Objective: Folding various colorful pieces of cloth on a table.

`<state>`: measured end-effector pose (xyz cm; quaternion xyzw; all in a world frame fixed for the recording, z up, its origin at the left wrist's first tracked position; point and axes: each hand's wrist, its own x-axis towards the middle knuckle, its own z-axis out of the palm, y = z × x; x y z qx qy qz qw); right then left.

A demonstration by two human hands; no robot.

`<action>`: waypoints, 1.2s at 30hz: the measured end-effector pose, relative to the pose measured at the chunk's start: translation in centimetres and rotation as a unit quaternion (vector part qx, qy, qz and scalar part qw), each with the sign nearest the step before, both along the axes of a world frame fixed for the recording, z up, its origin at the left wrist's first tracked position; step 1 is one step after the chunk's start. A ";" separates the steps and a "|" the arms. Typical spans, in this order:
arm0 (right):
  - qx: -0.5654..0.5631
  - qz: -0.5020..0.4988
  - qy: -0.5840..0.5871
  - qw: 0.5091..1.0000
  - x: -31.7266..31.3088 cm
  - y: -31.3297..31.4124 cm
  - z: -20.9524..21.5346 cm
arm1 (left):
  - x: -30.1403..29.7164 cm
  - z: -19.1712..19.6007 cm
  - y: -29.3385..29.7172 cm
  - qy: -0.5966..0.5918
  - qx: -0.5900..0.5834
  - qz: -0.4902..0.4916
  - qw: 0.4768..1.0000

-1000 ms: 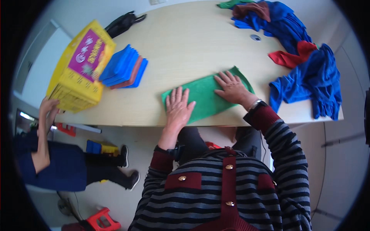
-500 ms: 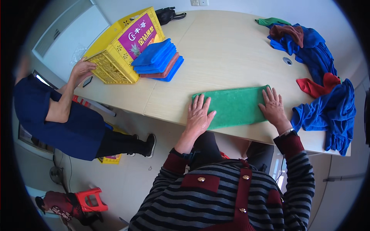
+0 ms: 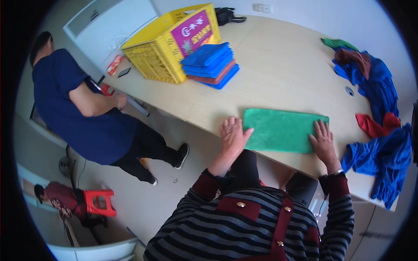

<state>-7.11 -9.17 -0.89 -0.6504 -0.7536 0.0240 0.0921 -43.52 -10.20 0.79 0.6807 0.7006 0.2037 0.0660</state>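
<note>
Table (image 3: 278,65): pale top, curved far edge; near edge slants down to the right. A wide stretch of top lies between stack and heap, and more beyond the cloth.

Co-worker (image 3: 78,108): 1, navy shirt, standing beyond the table's left end.

Crate (image 3: 159,61): 1, yellow, open-topped, at the table's left; purple label (image 3: 191,32) on its side with white and yellow characters and a fruit picture.

Heap (image 3: 379,91): loose cloths in blue, brown, red and green along the right edge; 1 blue piece hangs over the near corner.

Stool (image 3: 101,203): 1, red, on the floor at lower left.

Cloth (image 3: 281,132): 1, green, flat rectangle before the wearer; near-left corner at the table's near edge, near-right corner set in from it. No lettering seen.

Stack (image 3: 207,65): folded blue cloths, 1 brown layer, beside the crate.

Hands: 2, unclenched, grasping nothing. Left hand (image 3: 234,137) at the cloth's left edge, thumb on it; right hand (image 3: 323,141) with fingers flat over its right end.

Bag (image 3: 226,16): 1, black, behind the crate.

Phone (image 3: 124,72): 1, dark, left of the crate.
</note>
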 end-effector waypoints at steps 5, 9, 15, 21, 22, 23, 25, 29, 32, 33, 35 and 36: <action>-0.007 -0.005 -0.007 1.000 2.0 -0.7 -0.9 | 1.2 -2.7 0.9 -0.033 0.049 0.007 0.998; -0.010 -0.013 -0.026 1.000 2.3 -0.9 -1.0 | 3.1 -3.3 1.4 -0.115 0.055 0.002 0.992; -0.006 -0.033 -0.028 0.999 2.7 -1.1 0.0 | 2.9 -5.4 4.8 -0.528 -0.025 -0.036 0.848; -0.024 -0.034 -0.102 0.994 -1.3 -1.1 2.2 | -1.3 -4.0 4.2 -0.701 -0.102 -0.048 0.705; -0.015 -0.024 -0.108 0.994 -1.7 -0.9 2.0 | -1.4 -3.7 3.9 -0.698 -0.111 -0.048 0.706; -0.003 -0.011 -0.113 0.994 -2.3 -0.8 1.8 | -1.4 -3.5 3.7 -0.694 -0.117 -0.048 0.709; 0.003 0.010 -0.072 0.997 -4.4 -0.6 1.6 | -1.8 -3.9 3.5 -0.691 -0.114 -0.061 0.711; -0.003 0.052 -0.063 0.997 -8.7 0.1 1.4 | -1.5 -4.3 2.7 -0.690 -0.080 -0.061 0.717; 0.002 0.063 -0.070 0.996 -11.2 1.0 0.9 | -2.1 -3.9 2.0 -0.682 -0.068 -0.059 0.726; 0.005 0.062 -0.078 0.995 -11.9 1.4 0.6 | -2.4 -3.8 1.9 -0.677 -0.067 -0.061 0.730; 0.008 0.059 -0.084 0.995 -12.8 1.9 -0.1 | -2.8 -3.4 2.0 -0.672 -0.069 -0.064 0.735; 0.014 0.055 -0.072 0.996 -13.2 2.0 -0.5 | -3.0 -2.9 2.0 -0.681 -0.064 -0.071 0.726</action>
